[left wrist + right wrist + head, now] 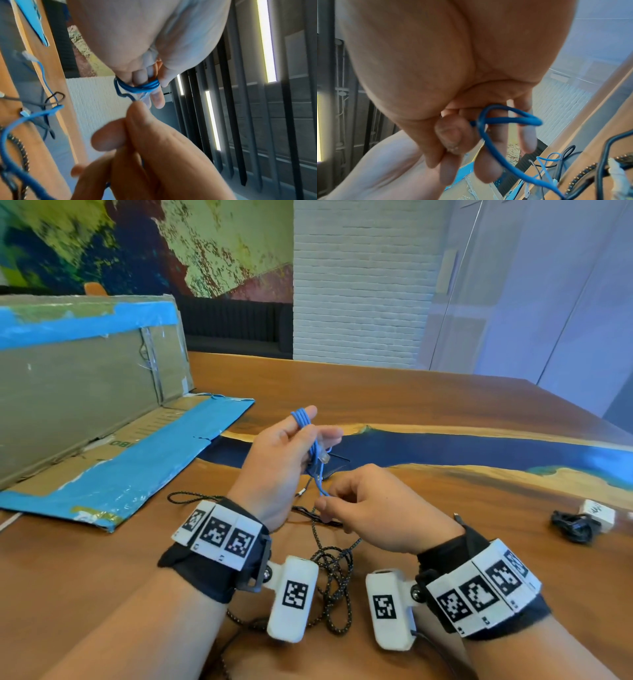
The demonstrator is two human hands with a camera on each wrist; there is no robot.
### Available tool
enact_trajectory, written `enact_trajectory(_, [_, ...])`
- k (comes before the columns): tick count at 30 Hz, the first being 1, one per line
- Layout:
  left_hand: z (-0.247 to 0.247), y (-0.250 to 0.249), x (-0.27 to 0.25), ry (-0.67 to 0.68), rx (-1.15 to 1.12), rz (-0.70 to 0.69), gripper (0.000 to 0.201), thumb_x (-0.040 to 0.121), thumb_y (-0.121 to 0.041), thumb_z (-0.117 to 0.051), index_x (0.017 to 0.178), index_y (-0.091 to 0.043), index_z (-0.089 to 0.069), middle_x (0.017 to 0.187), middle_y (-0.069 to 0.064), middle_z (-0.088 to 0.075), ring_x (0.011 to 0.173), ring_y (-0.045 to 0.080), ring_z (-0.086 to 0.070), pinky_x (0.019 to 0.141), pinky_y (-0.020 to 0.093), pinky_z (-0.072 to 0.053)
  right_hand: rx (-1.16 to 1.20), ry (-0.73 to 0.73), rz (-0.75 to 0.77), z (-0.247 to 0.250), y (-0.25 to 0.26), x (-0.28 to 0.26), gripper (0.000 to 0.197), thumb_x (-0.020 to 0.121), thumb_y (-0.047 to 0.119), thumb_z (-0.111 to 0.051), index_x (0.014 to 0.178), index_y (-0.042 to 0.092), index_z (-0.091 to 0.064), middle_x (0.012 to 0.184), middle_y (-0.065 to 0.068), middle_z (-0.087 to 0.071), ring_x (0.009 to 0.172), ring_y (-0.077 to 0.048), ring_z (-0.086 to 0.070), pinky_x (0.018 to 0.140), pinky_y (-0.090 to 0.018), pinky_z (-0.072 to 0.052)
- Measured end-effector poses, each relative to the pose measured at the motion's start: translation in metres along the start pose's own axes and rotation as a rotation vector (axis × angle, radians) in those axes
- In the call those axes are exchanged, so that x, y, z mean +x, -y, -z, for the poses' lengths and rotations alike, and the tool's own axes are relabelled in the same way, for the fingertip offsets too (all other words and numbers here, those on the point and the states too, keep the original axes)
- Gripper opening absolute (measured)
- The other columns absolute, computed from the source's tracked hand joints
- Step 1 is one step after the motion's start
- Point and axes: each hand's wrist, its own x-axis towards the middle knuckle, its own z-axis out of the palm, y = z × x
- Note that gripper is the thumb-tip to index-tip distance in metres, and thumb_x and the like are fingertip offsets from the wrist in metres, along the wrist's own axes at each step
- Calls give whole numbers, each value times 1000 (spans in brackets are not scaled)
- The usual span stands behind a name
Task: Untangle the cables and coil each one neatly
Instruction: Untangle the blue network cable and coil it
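The blue cable [301, 419] is being coiled: its loops are wound round the left hand [281, 460] above the bench [445, 412], while its free tail is pinched by the right hand [370, 508]. Next, that tail probably needs wrapping round the bundle; the braided black cable [334, 580] is not yet coiled.

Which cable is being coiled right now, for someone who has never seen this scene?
Above the wooden table, in front of the cardboard box, the left hand holds loops of a thin blue cable. The right hand pinches its tail. The other cable below is black, speckled, and lies on the table.
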Motion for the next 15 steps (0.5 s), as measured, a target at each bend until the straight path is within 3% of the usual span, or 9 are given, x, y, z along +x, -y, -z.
enact_trajectory(1, [4, 1, 3, -10, 82, -11, 30, 109, -11, -43, 137, -13, -55, 107, 8, -78, 109, 18, -72, 90, 32, -53, 41, 1, 26, 0, 1, -1, 33, 98, 37, -65, 77, 12, -72, 69, -15, -68, 66, -33, -63, 65, -44, -53])
enact_trajectory(3, [11, 2, 5, 1, 247, -14, 28, 107, -12, -47, 106, -17, -74, 112, 9, -76, 115, 17, -68, 98, 40, -51, 187, -19, 72, 3, 1, -2, 25, 97, 30, -68, 81, 11, -73, 69, -18, -68, 60, -29, -61, 62, -39, -51])
enact_trajectory(5, [13, 3, 5, 48, 386, 7, 35, 106, -12, -49, 85, -13, -77, 124, 11, -71, 120, 2, -61, 98, 29, -48, 347, -78, 90, 8, -2, -3, 17, 96, 24, -71, 84, 12, -76, 64, -20, -66, 56, -23, -56, 60, -34, -48])
enact_trajectory(6, [12, 1, 4, 80, 455, 21, 35, 105, -11, -48, 85, -11, -76, 121, 10, -71, 110, -8, -61, 90, 19, -47, 410, -115, 93, 10, -5, -3, 16, 95, 23, -73, 84, 12, -77, 58, -18, -63, 53, -23, -54, 58, -32, -47])
enact_trajectory(7, [12, 0, 2, 112, 503, 44, 30, 106, -10, -47, 94, -9, -74, 107, 9, -73, 91, -8, -64, 79, 13, -46, 461, -155, 97, 11, -9, -2, 15, 94, 22, -74, 84, 12, -77, 54, -15, -59, 50, -23, -50, 55, -32, -45])
enact_trajectory(9, [11, -3, -1, 201, 524, 101, 28, 108, -17, -46, 112, 2, -67, 72, 9, -63, 65, 11, -58, 67, 18, -47, 547, -233, 84, 12, -19, 0, 14, 93, 16, -75, 79, 10, -74, 49, -5, -50, 42, -20, -41, 49, -31, -38])
enact_trajectory(10, [12, -3, -2, 263, 544, 114, 37, 108, -24, -47, 111, 8, -65, 63, 10, -56, 62, 17, -53, 66, 23, -47, 582, -270, 71, 12, -23, 2, 15, 92, 11, -75, 77, 11, -72, 49, 0, -48, 40, -16, -38, 46, -28, -34])
enact_trajectory(12, [13, -5, -5, 385, 605, 144, 45, 106, -36, -51, 105, 6, -69, 53, 4, -45, 55, 19, -45, 63, 30, -42, 591, -344, 60, 15, -30, 4, 18, 88, 7, -77, 74, 13, -69, 52, 9, -49, 40, -5, -38, 44, -18, -33])
enact_trajectory(15, [14, -8, -8, 467, 562, 210, 39, 105, -32, -54, 87, 0, -69, 45, -3, -33, 44, 17, -30, 60, 34, -38, 606, -456, 32, 23, -38, 5, 24, 86, 6, -79, 71, 18, -64, 57, 12, -50, 41, -5, -40, 43, -13, -32])
